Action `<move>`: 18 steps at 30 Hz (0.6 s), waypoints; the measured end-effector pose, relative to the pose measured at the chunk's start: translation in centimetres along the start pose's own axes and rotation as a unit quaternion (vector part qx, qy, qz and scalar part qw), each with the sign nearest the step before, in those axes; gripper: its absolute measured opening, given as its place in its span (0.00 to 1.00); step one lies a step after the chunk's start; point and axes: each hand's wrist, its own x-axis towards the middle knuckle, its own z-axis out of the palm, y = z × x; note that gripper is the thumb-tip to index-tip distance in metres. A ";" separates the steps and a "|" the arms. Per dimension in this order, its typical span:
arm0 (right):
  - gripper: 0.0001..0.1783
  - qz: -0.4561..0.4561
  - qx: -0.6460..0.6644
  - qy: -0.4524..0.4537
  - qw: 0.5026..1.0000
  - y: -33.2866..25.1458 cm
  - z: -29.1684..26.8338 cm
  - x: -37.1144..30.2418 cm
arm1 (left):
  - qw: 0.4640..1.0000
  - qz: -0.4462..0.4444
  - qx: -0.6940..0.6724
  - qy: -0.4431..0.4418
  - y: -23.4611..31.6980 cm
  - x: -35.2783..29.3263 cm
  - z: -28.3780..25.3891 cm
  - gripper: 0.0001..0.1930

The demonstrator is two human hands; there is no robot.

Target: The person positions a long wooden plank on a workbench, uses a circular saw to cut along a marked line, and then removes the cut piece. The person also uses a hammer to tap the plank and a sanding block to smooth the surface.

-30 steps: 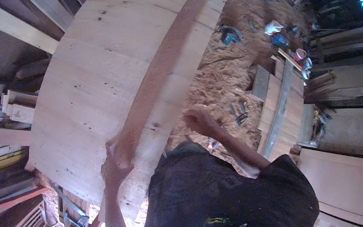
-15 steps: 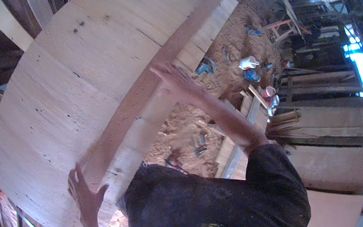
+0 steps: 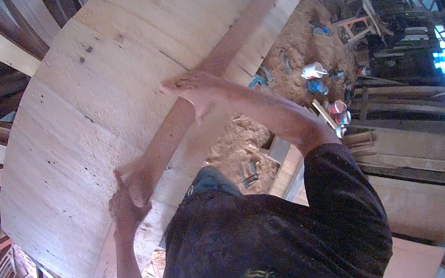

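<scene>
Since half a second ago, right hand point(image 3: 199, 89) slid down the reddish strip point(image 3: 212, 81); left hand point(image 3: 126, 200) now grips its lower end. Right palm presses flat, fingers open. Strip lies diagonally across round wooden panel point(image 3: 81, 116). Positioning step, I'd say; next needs alignment with the panel edge.

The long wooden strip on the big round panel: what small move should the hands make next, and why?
Probably press it flat: the left hand grips the near end of the strip and the right hand lies on its middle, while it rests diagonally across the round panel.
</scene>
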 end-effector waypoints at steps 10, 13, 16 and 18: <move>0.67 -0.071 0.037 0.089 0.993 2.4 3.3 -0.1 | 0.995 -0.030 -0.044 0.079 2.4 -1.6 -1.0 0.51; 0.64 -0.066 0.038 0.113 0.991 3.7 3.6 -1.5 | 0.992 -0.048 -0.051 0.105 3.0 -1.9 0.0 0.52; 0.62 -0.060 0.053 0.179 0.980 6.9 2.6 -3.9 | 0.989 -0.065 0.003 0.136 5.3 -2.0 -0.2 0.55; 0.61 -0.059 0.063 0.205 0.975 11.6 1.6 -5.9 | 0.985 -0.057 0.029 0.159 7.6 -1.1 -0.3 0.57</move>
